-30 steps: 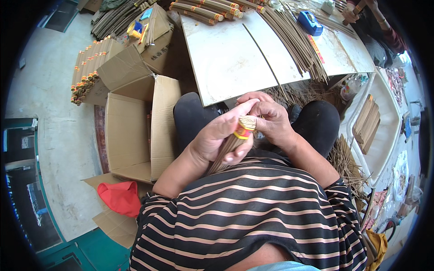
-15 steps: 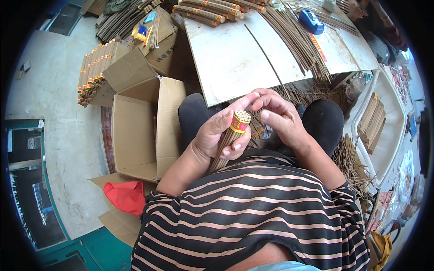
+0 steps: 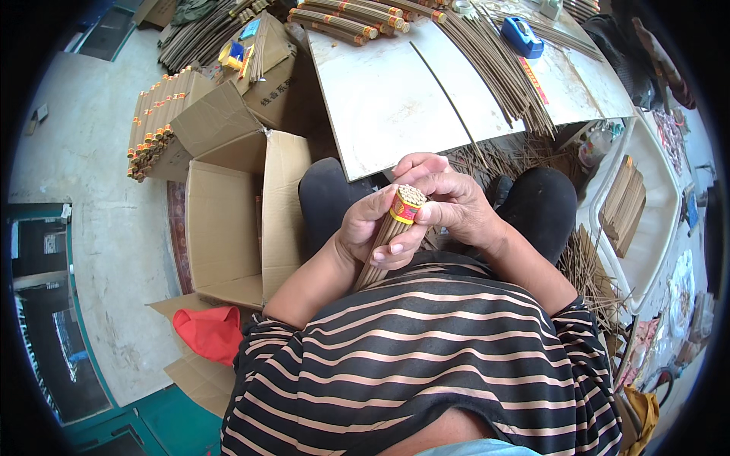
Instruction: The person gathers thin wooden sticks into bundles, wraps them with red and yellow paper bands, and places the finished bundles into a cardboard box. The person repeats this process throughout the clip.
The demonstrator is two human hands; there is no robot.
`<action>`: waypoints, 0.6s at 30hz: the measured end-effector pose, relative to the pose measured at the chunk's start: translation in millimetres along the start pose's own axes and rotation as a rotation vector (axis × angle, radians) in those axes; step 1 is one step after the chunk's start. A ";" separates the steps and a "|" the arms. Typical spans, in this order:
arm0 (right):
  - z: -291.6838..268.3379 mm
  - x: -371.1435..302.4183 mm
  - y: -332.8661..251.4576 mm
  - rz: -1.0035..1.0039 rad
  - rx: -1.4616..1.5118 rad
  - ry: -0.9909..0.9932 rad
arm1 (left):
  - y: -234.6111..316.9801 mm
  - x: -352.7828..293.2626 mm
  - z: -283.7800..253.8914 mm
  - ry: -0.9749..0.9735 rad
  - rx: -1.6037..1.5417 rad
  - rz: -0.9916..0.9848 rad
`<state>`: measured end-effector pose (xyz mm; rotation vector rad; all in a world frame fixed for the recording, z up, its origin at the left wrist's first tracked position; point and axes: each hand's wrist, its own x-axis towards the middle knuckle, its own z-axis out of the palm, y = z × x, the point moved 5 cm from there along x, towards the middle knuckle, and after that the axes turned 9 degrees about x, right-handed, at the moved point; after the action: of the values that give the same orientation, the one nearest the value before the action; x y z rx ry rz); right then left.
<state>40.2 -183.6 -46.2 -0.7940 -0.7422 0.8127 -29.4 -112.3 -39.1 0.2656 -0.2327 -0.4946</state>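
Note:
A bundle of incense sticks (image 3: 381, 247) stands tilted in front of my chest, a red and yellow paper band around its upper end. My left hand (image 3: 365, 232) is wrapped round the bundle, fingers closed just under the band. The pale stick ends show at the top. On the far side, my right hand (image 3: 455, 205) pinches the band, its thumb resting on the band's right edge. Some of the right fingers are hidden behind the bundle's top.
An open cardboard box (image 3: 226, 228) stands to my left, a red cloth (image 3: 207, 334) nearer me. The white table (image 3: 388, 91) ahead carries loose sticks, banded bundles and a blue tape dispenser (image 3: 522, 36). At right, a white tub (image 3: 660, 228) holds sticks (image 3: 625, 205).
My right hand has come in from the right, its thumb now pressing on the band. The bundle has shifted slightly right in my left hand.

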 end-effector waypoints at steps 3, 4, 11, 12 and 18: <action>-3.7 3.0 3.4 0.008 0.000 -0.045 | -2.5 -0.4 -2.3 -0.081 -0.091 -0.021; -4.1 3.9 4.0 -0.002 -0.019 -0.062 | -2.2 0.0 -3.7 -0.095 -0.102 -0.025; -6.4 3.6 15.2 0.060 -0.003 -0.042 | 3.5 -3.3 -0.1 -0.143 -0.080 -0.033; -3.3 4.1 10.8 0.061 -0.002 -0.042 | 4.1 -3.4 0.4 -0.147 -0.069 -0.029; 4.9 6.3 -1.1 0.016 -0.051 -0.046 | 4.4 -10.3 -0.3 -0.087 -0.028 -0.027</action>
<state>39.6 -177.4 -41.2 -0.8295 -0.8011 0.8313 -36.2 -103.4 -39.6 0.2205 -0.3073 -0.5362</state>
